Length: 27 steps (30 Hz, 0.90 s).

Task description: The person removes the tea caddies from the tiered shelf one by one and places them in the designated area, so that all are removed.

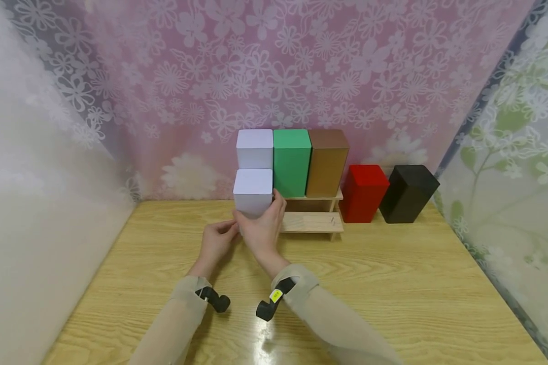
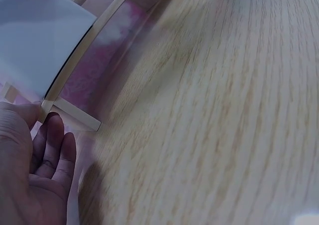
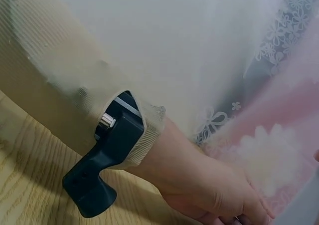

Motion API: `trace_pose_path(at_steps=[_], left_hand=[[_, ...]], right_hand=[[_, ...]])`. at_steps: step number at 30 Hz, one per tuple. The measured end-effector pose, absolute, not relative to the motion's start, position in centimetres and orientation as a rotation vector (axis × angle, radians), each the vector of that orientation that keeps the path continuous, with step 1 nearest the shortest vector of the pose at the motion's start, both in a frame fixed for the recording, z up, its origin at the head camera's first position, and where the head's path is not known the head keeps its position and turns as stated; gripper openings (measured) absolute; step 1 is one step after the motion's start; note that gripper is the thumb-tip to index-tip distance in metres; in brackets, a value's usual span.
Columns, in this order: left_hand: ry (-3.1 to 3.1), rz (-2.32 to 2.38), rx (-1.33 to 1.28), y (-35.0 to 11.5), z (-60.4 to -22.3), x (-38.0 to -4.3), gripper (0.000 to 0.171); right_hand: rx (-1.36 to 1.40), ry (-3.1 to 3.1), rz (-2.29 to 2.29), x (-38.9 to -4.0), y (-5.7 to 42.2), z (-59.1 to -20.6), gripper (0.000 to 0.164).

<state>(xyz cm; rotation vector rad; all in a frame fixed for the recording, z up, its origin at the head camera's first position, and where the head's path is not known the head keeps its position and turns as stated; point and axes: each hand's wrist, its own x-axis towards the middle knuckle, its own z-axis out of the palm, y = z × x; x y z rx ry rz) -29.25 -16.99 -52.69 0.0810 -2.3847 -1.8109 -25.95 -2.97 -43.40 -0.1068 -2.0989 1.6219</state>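
Observation:
My right hand (image 1: 262, 230) grips a white box (image 1: 253, 185) from the front, thumb at its left side and fingers at its right. The box stands upright at the left end of the lower step of a two-step wooden shelf (image 1: 312, 221). Just left of it, my left hand (image 1: 215, 244) pinches the end of that step between thumb and fingers; the left wrist view shows this hand (image 2: 35, 170) at the board's corner, under the white box (image 2: 42, 35). Upright on the upper step are another white box (image 1: 254, 147), a green box (image 1: 292, 167) and a brown box (image 1: 327, 167).
A red box (image 1: 364, 192) and a black box (image 1: 408, 192) stand on the wooden table (image 1: 392, 284) right of the shelf. Behind is a pink flowered curtain (image 1: 210, 76), with pale sheets at both sides. Each wrist wears a black camera mount (image 3: 107, 160).

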Motion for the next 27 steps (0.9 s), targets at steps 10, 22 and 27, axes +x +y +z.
trace_pose_path(at_steps=[10, 22, 27], left_hand=[[-2.376, -1.841, 0.105, -16.3, -52.4, -29.0, 0.026], [-2.333, -1.887, 0.086, -16.4, -52.2, -28.9, 0.026], [-2.335, -1.897, 0.110, -16.5, -52.3, -29.0, 0.026]], right_hand=[[-0.108, -2.065, 1.606, -25.4, -2.3, -43.9, 0.103], [0.049, -1.996, 1.641, -24.0, 0.0, -43.8, 0.093], [0.132, -1.992, 1.598, -23.1, 1.8, -43.6, 0.088]])
